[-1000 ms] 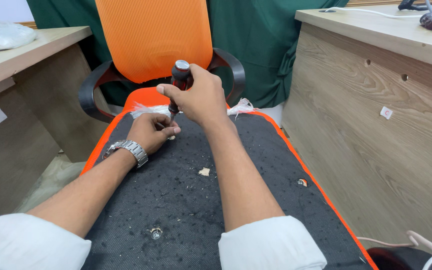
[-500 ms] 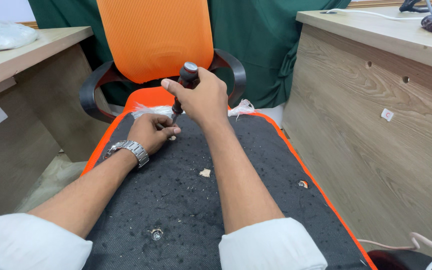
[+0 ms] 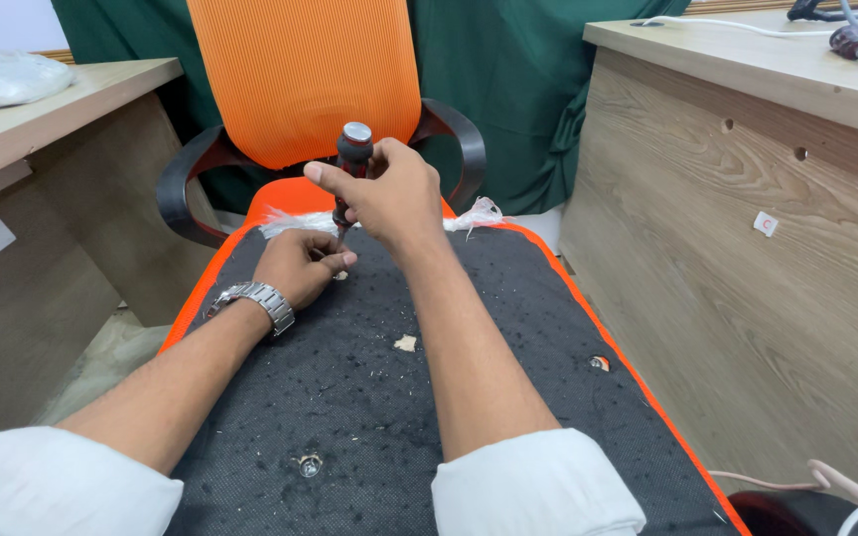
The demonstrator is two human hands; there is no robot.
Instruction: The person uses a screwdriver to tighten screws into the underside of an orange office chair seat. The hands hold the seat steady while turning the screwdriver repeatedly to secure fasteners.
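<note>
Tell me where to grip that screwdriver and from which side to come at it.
Grip the screwdriver on its thick dark handle, coming from the right side as the right hand does. It stands nearly upright on the black panel, and the left hand already crowds the tip, so the handle is the free, graspable part.

Screwdriver [image 3: 353, 159] upright on seat base [image 3: 508, 328], chair back [image 3: 302, 74] behind, desks [image 3: 747, 199] either side.

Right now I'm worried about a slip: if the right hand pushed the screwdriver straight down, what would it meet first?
Probably the left hand, whose fingers sit at the tip of the screwdriver held by the right hand; the black panel lies beneath.
</note>
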